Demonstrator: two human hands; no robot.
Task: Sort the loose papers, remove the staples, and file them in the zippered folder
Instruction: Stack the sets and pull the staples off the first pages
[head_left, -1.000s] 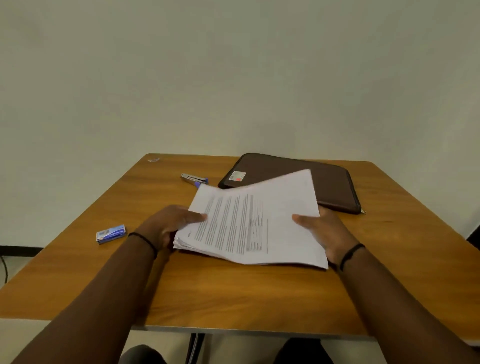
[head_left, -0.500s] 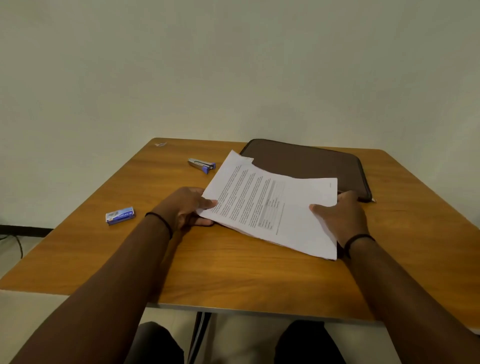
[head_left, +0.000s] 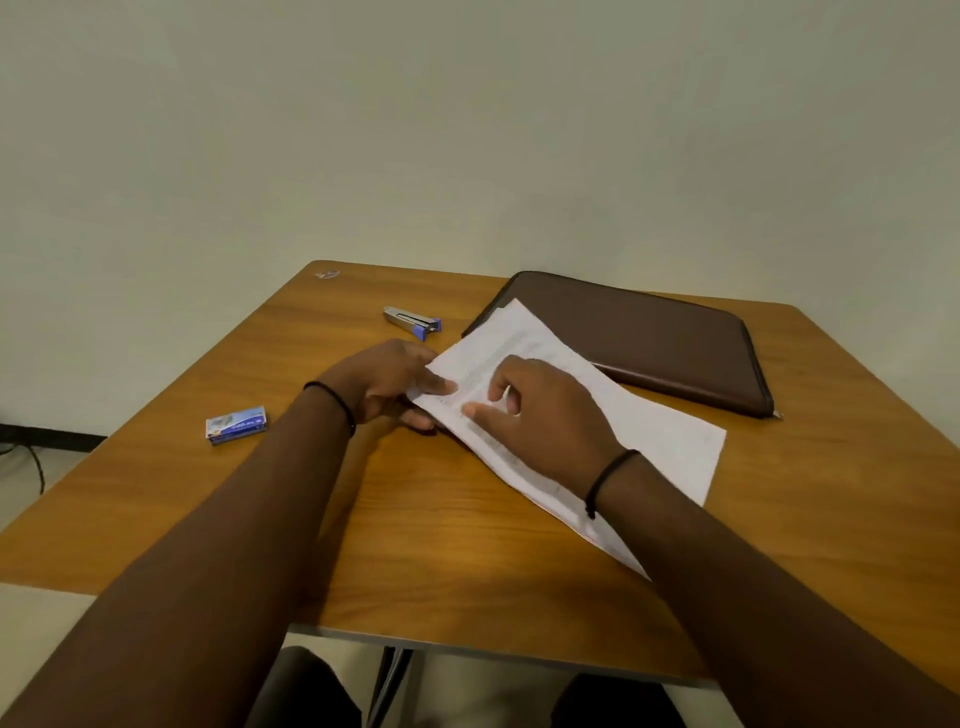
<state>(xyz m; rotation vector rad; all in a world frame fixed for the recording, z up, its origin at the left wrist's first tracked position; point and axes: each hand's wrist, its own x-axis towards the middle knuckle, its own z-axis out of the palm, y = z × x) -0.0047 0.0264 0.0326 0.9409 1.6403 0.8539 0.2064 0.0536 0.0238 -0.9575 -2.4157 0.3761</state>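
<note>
right hand (head_left: 550, 415) moved onto papers (head_left: 670, 441), fingers curled

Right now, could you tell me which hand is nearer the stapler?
Left. The left hand sits just below the stapler; the right hand rests on the papers, farther right.

- The middle of the wooden table (head_left: 426, 530) is taken up by the stack of papers (head_left: 670, 441), which is laid diagonally, its far corner overlapping the near left edge of the brown zippered folder (head_left: 639, 338).
- The left end of the papers is blocked by the left hand (head_left: 384, 379) and the right hand (head_left: 545, 415), both set on it.
- At upper centre, the stapler (head_left: 413, 318) is found just beyond the left hand, with a narrow gap between it and the folder.
- At left of the frame, the small staple box (head_left: 237, 424) is set well apart from the hands, with bare wood around it.
- Open tabletop is seen along the near edge and at the right of the frame, below the folder.
</note>
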